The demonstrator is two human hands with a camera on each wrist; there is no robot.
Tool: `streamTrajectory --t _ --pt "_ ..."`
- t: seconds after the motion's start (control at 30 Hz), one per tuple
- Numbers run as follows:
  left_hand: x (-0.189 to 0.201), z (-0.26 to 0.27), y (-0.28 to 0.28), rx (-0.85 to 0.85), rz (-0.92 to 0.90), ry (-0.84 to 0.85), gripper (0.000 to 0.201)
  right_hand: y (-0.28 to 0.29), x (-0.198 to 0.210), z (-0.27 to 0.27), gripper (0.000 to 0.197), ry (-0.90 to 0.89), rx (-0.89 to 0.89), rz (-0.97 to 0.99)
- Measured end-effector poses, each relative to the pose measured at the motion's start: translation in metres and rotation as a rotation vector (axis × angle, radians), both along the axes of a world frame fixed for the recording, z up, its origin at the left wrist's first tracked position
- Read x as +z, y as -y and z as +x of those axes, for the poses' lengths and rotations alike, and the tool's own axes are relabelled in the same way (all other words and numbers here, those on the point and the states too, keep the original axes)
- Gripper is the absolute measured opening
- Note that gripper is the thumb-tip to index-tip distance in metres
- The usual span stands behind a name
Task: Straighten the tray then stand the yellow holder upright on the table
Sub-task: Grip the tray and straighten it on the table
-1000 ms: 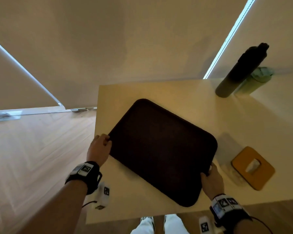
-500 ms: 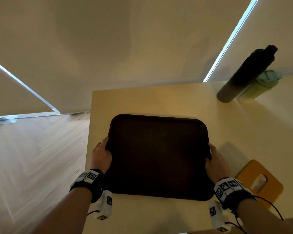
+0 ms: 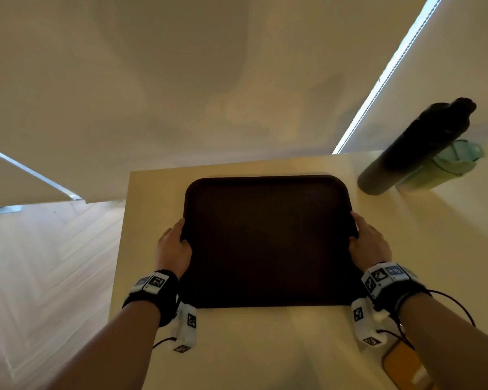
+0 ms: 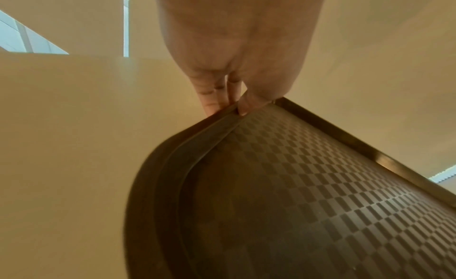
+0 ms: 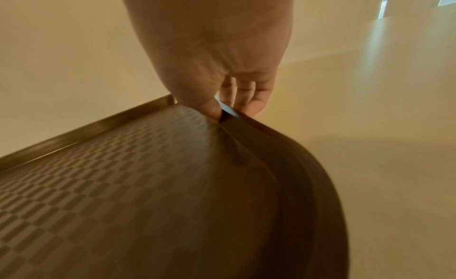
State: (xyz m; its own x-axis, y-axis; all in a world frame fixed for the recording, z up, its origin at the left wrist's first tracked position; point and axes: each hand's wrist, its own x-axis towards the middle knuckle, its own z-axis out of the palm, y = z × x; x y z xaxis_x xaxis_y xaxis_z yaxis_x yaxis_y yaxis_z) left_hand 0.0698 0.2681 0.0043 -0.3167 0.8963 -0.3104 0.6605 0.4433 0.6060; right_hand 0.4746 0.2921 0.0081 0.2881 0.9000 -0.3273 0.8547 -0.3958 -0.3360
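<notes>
A dark brown tray (image 3: 268, 240) lies on the pale table (image 3: 152, 220), its edges square with the table's edges. My left hand (image 3: 174, 244) pinches the tray's left rim (image 4: 222, 112), thumb on top and fingers underneath. My right hand (image 3: 369, 243) pinches the right rim (image 5: 229, 115) the same way. The tray's floor shows a checkered texture (image 4: 333, 176) in the wrist views. The yellow holder (image 3: 406, 367) lies flat at the table's near right corner, partly hidden under my right forearm.
A tall dark bottle (image 3: 412, 147) and a pale green bottle (image 3: 445, 164) stand at the table's far right. The table's left edge (image 3: 121, 240) drops to a wooden floor (image 3: 40, 277). A wall runs behind the table.
The tray has turned from a diagonal lie to square with the table and moved away from me. Both hands slid from its corners to its side rims.
</notes>
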Motion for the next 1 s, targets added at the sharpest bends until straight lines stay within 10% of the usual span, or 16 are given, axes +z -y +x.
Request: streamTrajectory --t 1.0 --pt "-0.004 0.025 -0.048 0.063 0.017 -0.032 0.061 -0.073 -0.004 0.022 0.065 0.0 0.055 0.074"
